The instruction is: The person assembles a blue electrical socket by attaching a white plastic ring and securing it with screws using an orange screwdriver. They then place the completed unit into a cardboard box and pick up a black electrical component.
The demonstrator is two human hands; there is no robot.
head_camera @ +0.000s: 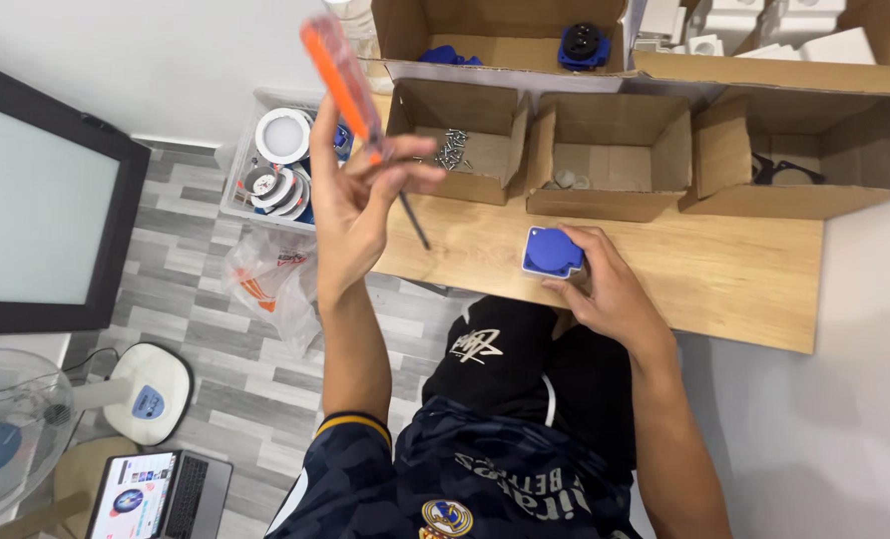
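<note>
Nearest the camera: dark patterned jersey with a crest, black shorts underneath. Bottom left on the floor sat an open laptop (161, 496), a white fan (11, 424) and its base.

Left hand (357, 200) was raised off the table, fingers closed around a screwdriver (350, 95) with an orange handle; handle pointed up and away, dark shaft angled down past the thumb toward the table. Tip hung in air, touching nothing.

Right hand (605, 289) rested at the near edge of the wooden table (744, 274), fingers curled around a blue socket part (552, 251), gripping it from the right side and below. Blue part sat on the tabletop, face up, squarish with rounded corners. Well apart from the screwdriver tip.

Beyond the hands, a row of three open cardboard boxes: left box (455, 140) held loose screws (452, 148), middle box (610, 155) held a few small pale pieces, right box (794, 160) held black ring-shaped parts. Behind them a longer box (505, 35) with more blue socket pieces, and white parts at far right.

Floor left of the table: clear bin (275, 165) of round white fittings, crumpled plastic bag (265, 279). A dark-framed panel (36, 200) stood at far left.
</note>
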